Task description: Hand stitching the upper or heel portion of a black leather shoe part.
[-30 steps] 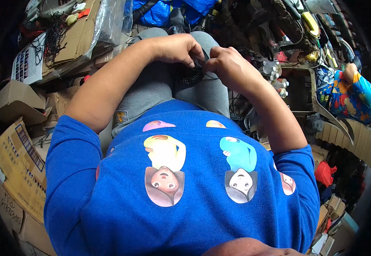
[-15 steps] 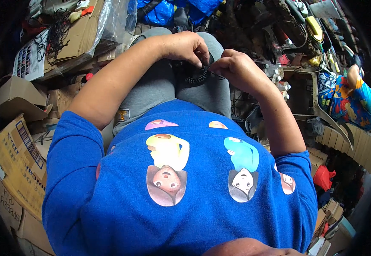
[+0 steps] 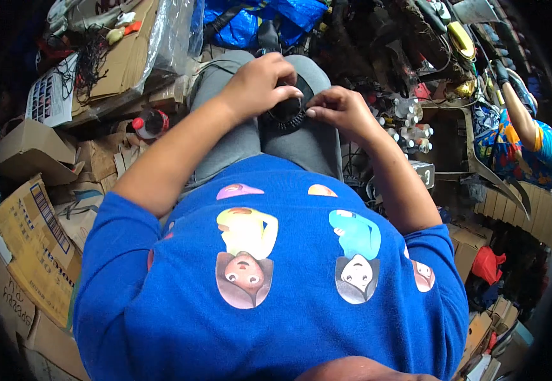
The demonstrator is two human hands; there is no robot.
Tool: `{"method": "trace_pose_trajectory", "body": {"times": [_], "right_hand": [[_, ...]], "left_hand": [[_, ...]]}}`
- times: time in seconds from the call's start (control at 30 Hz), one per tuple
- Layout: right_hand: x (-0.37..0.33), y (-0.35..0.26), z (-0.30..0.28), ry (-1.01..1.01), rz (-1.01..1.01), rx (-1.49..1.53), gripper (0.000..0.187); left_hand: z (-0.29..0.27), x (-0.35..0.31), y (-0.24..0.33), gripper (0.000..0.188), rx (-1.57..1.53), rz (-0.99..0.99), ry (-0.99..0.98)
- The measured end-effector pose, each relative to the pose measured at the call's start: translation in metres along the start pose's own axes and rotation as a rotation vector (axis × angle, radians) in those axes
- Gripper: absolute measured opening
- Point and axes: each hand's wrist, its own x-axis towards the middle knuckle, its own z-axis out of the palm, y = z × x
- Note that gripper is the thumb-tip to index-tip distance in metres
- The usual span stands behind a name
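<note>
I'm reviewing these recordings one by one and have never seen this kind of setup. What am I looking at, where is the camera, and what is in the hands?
There is no machine, only a person's bare left hand and right hand. The view looks down from the left of two head-worn fisheye cameras, so edges bend. The lap, in grey cloth trousers, serves as the surface. A black, round object with a ribbed edge lies there, between the hands. Their fingertips are close to it; whether they pinch anything is too small to tell. A red-capped plastic bottle of dark contents lies left; another person in a multicoloured top shows at right.
</note>
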Motion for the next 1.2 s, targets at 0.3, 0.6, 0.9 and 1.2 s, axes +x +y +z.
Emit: {"method": "trace_pose_trajectory", "body": {"times": [0.3, 0.6, 0.9, 1.2], "right_hand": [[-0.084, 0.028, -0.106, 0.028, -0.328, 1.243, 0.031], [-0.096, 0.052, -0.040, 0.052, 0.133, -0.868, 0.028], [-0.133, 0.089, -0.055, 0.279, 0.401, 0.600, 0.044], [-0.003, -0.019, -0.039, -0.008, -0.023, 0.031, 0.045]], "left_hand": [[-0.060, -0.060, -0.021, 0.011, 0.194, -0.198, 0.083], [-0.057, -0.025, -0.027, 0.035, -1.614, -0.381, 0.137], [-0.150, -0.053, -0.068, 0.030, -0.183, -0.699, -0.192], [-0.096, -0.007, -0.061, 0.032, -0.035, -0.366, 0.043]]}}
